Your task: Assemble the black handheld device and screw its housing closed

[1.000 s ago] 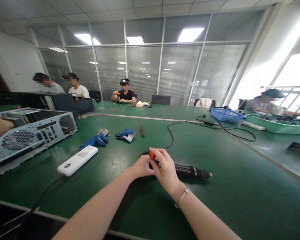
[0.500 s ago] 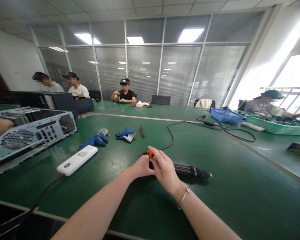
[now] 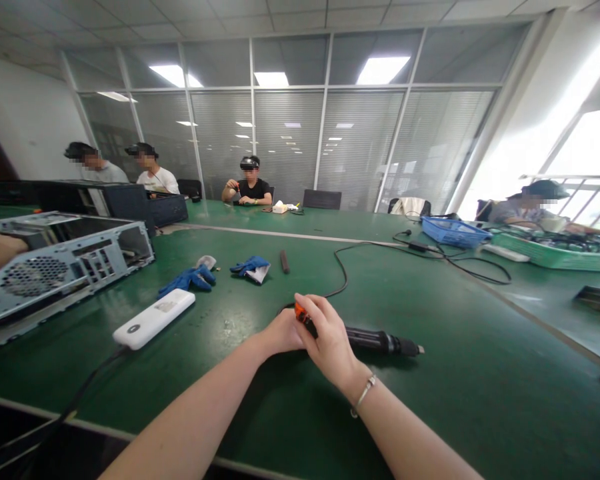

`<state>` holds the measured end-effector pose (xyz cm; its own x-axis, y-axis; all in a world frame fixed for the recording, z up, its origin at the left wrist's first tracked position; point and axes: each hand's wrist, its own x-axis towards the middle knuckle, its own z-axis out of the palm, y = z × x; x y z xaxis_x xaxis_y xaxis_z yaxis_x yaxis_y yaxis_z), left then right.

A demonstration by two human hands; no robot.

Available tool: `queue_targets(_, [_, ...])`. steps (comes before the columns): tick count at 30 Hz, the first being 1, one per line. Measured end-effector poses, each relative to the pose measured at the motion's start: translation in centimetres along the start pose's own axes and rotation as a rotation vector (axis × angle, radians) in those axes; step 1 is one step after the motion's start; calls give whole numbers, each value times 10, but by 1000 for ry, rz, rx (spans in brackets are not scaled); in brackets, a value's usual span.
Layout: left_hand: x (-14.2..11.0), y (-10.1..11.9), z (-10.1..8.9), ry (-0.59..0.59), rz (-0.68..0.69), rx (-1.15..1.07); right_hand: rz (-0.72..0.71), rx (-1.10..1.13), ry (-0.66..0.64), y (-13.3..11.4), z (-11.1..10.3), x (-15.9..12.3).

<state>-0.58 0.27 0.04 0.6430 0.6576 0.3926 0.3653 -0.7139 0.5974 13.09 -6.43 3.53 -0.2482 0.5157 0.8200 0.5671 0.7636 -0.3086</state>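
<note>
My right hand [image 3: 327, 339] is closed with its fingertips around a small orange-and-black piece [image 3: 301, 312], perhaps a tool handle; its lower part is hidden. Tucked against it, my left hand [image 3: 283, 331] is curled, and what lies in its fingers is covered by the right hand. A black electric screwdriver [image 3: 375, 339] lies on the green table [image 3: 460, 400] behind my right hand, its bit end pointing right. Its near end is out of sight behind my hands, where a black cord [image 3: 344, 270] runs off toward the back.
At left lie a white power strip [image 3: 155, 319], blue gloves [image 3: 190, 279] and an open computer case [image 3: 80, 260] with another person's hand [image 3: 0, 250] on it. A brown bar [image 3: 285, 262] lies ahead. Blue [image 3: 455, 232] and green baskets [image 3: 555, 252] stand at right. Co-workers sit around.
My right hand has shifted slightly left and turned a little, and more of the orange piece shows. The electric screwdriver has stayed in place.
</note>
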Motion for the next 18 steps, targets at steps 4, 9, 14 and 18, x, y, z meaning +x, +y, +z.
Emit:
queue_targets(4, [0,-1,-1,-23,49,40,27,-21,32,1,-2,1])
queue_targets(9, [0,-7,2,3,30,98,-47,42,-32,0,-3,2])
queue_targets(14, [-1,-7,3,6,68,56,20,-36,24,1,-3,0])
queue_targets(18, [-2,-7,3,-10,44,60,-18,-21,-2,2,-3,1])
